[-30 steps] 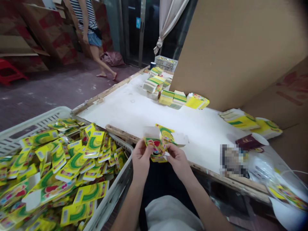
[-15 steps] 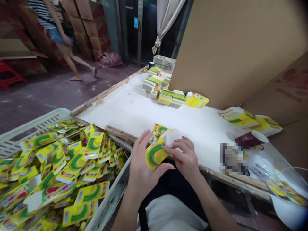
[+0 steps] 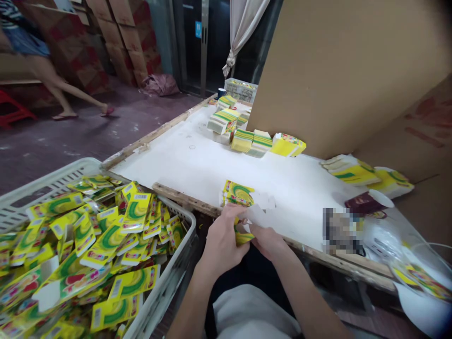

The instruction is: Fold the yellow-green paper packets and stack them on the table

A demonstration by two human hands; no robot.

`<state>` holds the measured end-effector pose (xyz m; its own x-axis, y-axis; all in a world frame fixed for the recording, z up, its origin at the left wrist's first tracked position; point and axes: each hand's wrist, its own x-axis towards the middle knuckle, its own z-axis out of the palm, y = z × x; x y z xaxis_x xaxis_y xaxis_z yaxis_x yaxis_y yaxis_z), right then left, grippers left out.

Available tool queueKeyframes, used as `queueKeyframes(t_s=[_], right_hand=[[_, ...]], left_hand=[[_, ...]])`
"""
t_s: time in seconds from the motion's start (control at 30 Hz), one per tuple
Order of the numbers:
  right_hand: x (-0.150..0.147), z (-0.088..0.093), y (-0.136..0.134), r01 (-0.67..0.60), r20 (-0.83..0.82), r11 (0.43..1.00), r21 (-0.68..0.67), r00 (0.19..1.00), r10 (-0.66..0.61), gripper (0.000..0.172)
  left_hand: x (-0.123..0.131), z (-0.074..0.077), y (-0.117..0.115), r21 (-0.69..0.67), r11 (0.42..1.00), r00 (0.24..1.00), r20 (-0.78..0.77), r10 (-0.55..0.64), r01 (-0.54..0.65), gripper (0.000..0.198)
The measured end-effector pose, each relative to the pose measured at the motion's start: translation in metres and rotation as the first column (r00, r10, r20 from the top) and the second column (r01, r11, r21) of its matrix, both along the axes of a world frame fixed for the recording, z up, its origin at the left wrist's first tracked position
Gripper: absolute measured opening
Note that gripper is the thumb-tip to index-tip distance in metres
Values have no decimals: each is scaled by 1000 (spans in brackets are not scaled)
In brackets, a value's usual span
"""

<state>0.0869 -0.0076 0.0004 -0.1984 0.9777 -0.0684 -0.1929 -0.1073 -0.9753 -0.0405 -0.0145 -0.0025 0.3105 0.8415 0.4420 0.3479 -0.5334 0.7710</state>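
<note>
Between my two hands, at the table's front edge, is a small yellow and green printed carton point(image 3: 243, 237) with a white flap standing up from it. My left hand point(image 3: 226, 238) is wrapped round its left side and covers much of it. From the right, my right hand point(image 3: 269, 239) pinches the carton's lower right end; some of its fingertips are hidden. Just beyond my hands, a small pile of flat yellow-green cartons point(image 3: 237, 192) lies on the white table point(image 3: 176, 162).
At left, a white plastic basket point(image 3: 192, 221) is heaped with yellow cartons. Carton stacks point(image 3: 243, 140) stand at the table's back, before a large cardboard sheet point(image 3: 328, 70). A maroon paper cup point(image 3: 369, 201) lies at right. Far left, a person point(image 3: 45, 70) walks past a red stool point(image 3: 14, 110).
My left hand, spread beside the carton before, has closed round it. My right hand has moved lower and nearer to it. The walking person has gone further left.
</note>
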Motion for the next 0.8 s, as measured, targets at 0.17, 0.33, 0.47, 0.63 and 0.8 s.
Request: queueKeyframes(t_s=[0.17,0.33,0.47,0.63,0.8], right_hand=[[2,2,-3,48,139,990,136,988,-67,58],[5,9,-13,-205,566,891,405,821,-68,59],[8,4,-7,26,485,885,465,829,-279,49],[10,-1,0,237,319,904,356,878,-356,43],[7,2,-8,-149,586,866,477,789,-187,41]], left_hand=[[-2,0,1,-180,984,1000,-7,-6,4,33],[1,-12,3,-182,982,997,44,59,-50,57],[5,-18,8,-20,907,902,103,420,-420,82],[4,-8,10,-392,893,715,558,422,-221,62],[-4,0,11,-533,846,215,828,518,15,16]])
